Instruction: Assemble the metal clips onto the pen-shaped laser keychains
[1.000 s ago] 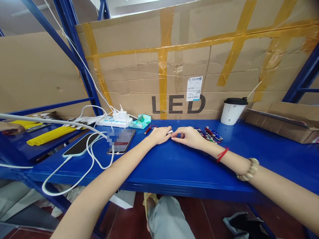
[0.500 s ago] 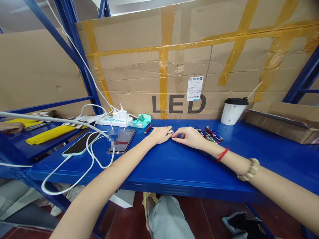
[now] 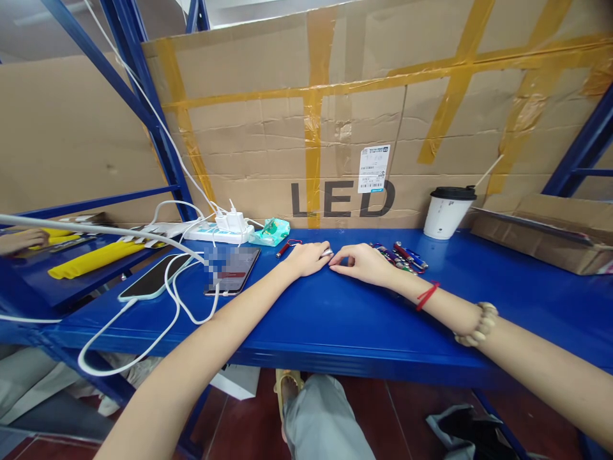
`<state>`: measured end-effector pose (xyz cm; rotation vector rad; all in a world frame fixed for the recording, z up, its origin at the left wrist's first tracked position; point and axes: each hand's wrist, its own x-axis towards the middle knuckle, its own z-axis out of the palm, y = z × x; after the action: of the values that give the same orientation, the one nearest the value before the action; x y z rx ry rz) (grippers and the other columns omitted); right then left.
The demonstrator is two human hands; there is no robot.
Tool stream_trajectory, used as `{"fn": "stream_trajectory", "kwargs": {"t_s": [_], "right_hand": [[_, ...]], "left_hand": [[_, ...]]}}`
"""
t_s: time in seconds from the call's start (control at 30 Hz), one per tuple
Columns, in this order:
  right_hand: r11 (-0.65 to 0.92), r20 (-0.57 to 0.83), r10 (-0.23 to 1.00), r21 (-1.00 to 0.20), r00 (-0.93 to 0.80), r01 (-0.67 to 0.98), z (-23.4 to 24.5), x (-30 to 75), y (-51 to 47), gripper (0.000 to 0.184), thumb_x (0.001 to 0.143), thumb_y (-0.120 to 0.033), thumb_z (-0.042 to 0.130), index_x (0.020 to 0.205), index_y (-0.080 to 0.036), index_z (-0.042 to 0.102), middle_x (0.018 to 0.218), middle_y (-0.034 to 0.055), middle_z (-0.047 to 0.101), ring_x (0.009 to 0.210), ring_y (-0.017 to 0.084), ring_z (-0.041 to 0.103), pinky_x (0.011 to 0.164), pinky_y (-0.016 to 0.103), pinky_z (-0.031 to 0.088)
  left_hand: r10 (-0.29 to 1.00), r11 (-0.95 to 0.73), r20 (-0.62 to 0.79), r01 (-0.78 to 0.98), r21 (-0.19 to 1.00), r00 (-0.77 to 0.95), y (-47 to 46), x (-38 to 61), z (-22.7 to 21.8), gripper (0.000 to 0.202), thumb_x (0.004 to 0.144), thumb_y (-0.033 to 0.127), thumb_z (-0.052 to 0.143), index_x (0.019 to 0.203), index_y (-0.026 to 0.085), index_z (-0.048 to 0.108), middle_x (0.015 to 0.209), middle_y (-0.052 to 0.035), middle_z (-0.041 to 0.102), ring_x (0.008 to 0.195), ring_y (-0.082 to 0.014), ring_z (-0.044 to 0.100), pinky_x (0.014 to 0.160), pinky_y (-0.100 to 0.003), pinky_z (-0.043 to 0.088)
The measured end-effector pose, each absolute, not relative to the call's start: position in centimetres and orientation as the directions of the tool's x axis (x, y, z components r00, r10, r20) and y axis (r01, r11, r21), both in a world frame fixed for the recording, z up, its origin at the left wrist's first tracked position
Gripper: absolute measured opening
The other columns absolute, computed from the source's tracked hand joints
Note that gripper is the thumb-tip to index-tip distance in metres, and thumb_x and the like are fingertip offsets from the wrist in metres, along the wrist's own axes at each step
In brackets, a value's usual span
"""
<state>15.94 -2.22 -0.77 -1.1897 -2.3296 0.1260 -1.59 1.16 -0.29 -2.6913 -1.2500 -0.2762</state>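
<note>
My left hand (image 3: 307, 260) rests low over the blue shelf top with its fingers closed around a small silver cylinder (image 3: 327, 253), of which only one end shows. Facing it, my right hand (image 3: 364, 263) is pinched, thumb against forefinger, right beside that end; what it holds, if anything, is too small to make out. Just behind my right hand lies a pile of small metallic cylinders (image 3: 407, 257) in red, blue and other colours, partly hidden by the hand. A single red cylinder with a clip or ring (image 3: 283, 250) lies left of my left hand.
Two phones (image 3: 156, 279) with white cables lie at the left, before a power strip (image 3: 225, 234) and a green packet (image 3: 272, 232). A lidded paper cup (image 3: 447, 216) and an open carton (image 3: 541, 233) stand right. Another person's hand (image 3: 23, 241) is near yellow strips (image 3: 103, 254).
Both hands keep nearly the same place and grip. The whole view has shifted very slightly.
</note>
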Motion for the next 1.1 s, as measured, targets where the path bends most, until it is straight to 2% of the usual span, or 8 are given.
{"fn": "stream_trajectory", "kwargs": {"t_s": [0.5, 0.87, 1.1], "right_hand": [[0.606, 0.406, 0.780, -0.301, -0.476, 0.736, -0.92, 16.08, -2.03, 0.018, 0.079, -0.035, 0.057, 0.085, -0.025, 0.071, 0.086, -0.0003, 0.070, 0.070, 0.015, 0.062, 0.059, 0.024, 0.045], [0.628, 0.412, 0.763, -0.289, -0.498, 0.723, -0.63, 15.96, -2.31, 0.018, 0.080, -0.032, 0.056, 0.084, -0.023, 0.071, 0.087, 0.0005, 0.071, 0.073, 0.016, 0.063, 0.063, 0.025, 0.046], [0.640, 0.415, 0.751, -0.265, -0.514, 0.721, -0.85, 16.13, -1.99, 0.017, 0.079, -0.031, 0.057, 0.082, -0.022, 0.070, 0.088, 0.0003, 0.071, 0.075, 0.016, 0.063, 0.065, 0.024, 0.045]], "left_hand": [[0.738, -0.638, 0.231, 0.767, -0.066, 0.634, 1.36, -1.55, -0.42, 0.023, 0.089, 0.036, 0.031, 0.097, 0.022, 0.047, 0.105, -0.0026, 0.064, 0.093, -0.0227, 0.062, 0.071, -0.033, 0.048], [0.744, -0.634, 0.217, 0.770, -0.070, 0.632, 1.42, -1.53, -0.45, 0.026, 0.090, 0.037, 0.030, 0.102, 0.022, 0.046, 0.107, -0.0042, 0.063, 0.094, -0.0215, 0.061, 0.075, -0.032, 0.048], [0.741, -0.638, 0.217, 0.767, -0.072, 0.636, 1.48, -1.56, -0.48, 0.025, 0.090, 0.036, 0.029, 0.100, 0.022, 0.046, 0.106, -0.0045, 0.063, 0.094, -0.0225, 0.061, 0.072, -0.032, 0.048]]}}
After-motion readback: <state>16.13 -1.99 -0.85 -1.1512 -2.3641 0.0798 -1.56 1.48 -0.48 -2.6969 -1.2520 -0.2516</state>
